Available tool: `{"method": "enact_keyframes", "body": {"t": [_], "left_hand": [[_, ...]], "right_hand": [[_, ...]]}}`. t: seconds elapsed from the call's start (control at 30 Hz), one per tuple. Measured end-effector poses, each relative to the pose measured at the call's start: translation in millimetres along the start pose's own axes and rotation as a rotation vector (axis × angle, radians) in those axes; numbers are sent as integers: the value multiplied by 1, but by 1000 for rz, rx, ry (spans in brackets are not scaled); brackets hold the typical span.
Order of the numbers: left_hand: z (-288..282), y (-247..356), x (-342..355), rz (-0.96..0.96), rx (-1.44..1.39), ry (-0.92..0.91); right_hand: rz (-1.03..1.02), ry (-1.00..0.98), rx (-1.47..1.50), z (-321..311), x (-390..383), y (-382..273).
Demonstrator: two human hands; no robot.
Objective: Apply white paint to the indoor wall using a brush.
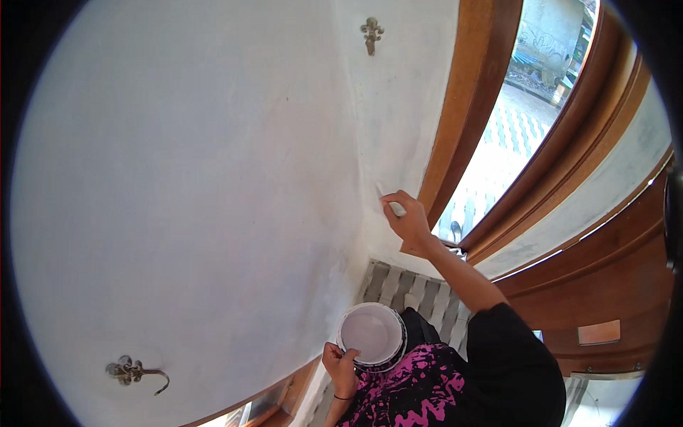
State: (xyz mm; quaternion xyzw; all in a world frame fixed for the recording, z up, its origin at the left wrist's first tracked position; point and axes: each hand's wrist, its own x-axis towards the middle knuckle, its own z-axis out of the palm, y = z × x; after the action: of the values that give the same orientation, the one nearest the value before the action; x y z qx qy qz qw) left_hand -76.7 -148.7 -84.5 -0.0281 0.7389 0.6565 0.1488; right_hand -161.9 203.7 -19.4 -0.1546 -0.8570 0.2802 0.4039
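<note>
My left hand [340, 370] grips the rim of a round white bucket [372, 327] with pale paint inside, held at my waist. My right hand [405, 220] is raised, closed on the pale handle of a paintbrush [397, 208]. The brush's tip is at the narrow white wall strip [384, 128] beside the wooden door frame [461, 85]; whether it touches the wall is hard to tell.
A large white wall [178, 178] fills the left, with a metal hook [130, 370] low down and a fitting [371, 35] high up. An open doorway shows pavement [505, 142] outside. A wooden door [612, 270] is at right. Striped tiles [377, 281] lie below.
</note>
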Motion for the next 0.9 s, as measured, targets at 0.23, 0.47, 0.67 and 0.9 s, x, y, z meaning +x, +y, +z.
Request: {"method": "enact_keyframes", "body": {"t": [0.23,0.47,0.67,0.9], "left_hand": [[1,12,-1,52,-6,-27],[3,16,-1,45,-8,5],[4,18,-3,42,2,-29],[4,24,-5,27,-13,-34]], "right_hand": [[-271,529,98,-71,21,-33],[-274,517,-16,-74,32,-2],[-233,537,-21,-31,-11,34],[-334,574,0,-76,10,4]]}}
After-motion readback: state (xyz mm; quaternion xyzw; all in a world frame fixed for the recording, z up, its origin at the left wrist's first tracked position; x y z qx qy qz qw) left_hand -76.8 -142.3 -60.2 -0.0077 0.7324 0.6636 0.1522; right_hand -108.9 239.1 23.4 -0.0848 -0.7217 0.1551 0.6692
